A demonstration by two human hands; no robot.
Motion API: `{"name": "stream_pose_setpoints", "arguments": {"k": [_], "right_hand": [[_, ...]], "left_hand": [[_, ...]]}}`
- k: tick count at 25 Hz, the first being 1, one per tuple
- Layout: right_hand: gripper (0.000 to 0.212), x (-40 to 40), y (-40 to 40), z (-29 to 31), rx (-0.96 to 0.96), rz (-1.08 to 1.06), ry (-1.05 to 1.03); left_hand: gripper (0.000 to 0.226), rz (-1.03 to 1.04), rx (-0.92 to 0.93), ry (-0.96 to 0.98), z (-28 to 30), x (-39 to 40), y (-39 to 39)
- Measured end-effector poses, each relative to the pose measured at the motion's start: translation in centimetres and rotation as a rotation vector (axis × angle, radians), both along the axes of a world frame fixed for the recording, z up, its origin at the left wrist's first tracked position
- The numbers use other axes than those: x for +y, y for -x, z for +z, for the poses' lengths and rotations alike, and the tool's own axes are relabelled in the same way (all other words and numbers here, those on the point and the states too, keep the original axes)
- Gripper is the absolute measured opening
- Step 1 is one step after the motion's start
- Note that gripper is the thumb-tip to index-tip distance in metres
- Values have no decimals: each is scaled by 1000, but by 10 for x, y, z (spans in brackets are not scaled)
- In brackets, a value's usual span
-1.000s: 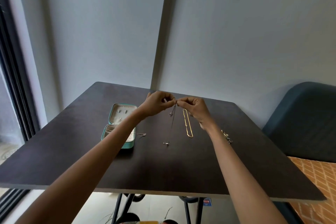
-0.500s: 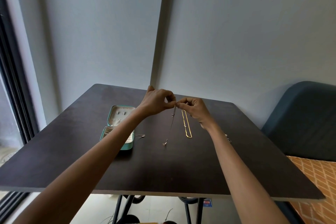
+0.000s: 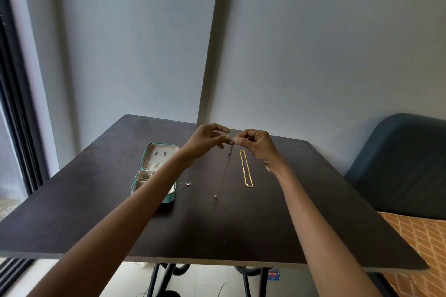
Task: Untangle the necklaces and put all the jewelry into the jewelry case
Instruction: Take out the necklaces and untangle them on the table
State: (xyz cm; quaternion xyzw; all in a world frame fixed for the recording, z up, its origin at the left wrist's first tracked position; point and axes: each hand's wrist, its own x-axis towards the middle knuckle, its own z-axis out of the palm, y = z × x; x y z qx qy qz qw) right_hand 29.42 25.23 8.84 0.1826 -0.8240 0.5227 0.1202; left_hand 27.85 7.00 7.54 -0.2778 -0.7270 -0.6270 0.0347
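A thin dark silver necklace hangs from my fingertips over the dark table; its small pendant touches the tabletop. My left hand and my right hand both pinch its top end, fingertips almost meeting. A gold chain necklace lies stretched on the table just right of it. The teal jewelry case stands open at the left, partly hidden by my left forearm. A small silver piece lies beside the case.
The table sits against a grey wall. A dark blue seat back and an orange patterned cushion stand at the right. A dark window frame runs down the left.
Both hands have lifted a little with the silver necklace, so it hangs longer and straighter. The small gold piece by my right wrist is no longer visible.
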Motion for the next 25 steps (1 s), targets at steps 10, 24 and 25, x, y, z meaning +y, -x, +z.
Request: {"name": "stream_pose_setpoints", "arguments": {"k": [10,24,25], "right_hand": [[7,2,2,-12,8,-44,15],[11,-3,4,-16,48,-72,-138],[11,-2,4,-16,44,-69,-134]], "left_hand": [[14,304,56,84,-26,15,-2],[15,189,148,342,-13,15,0],[15,159,123,270,-17,15,2]]}}
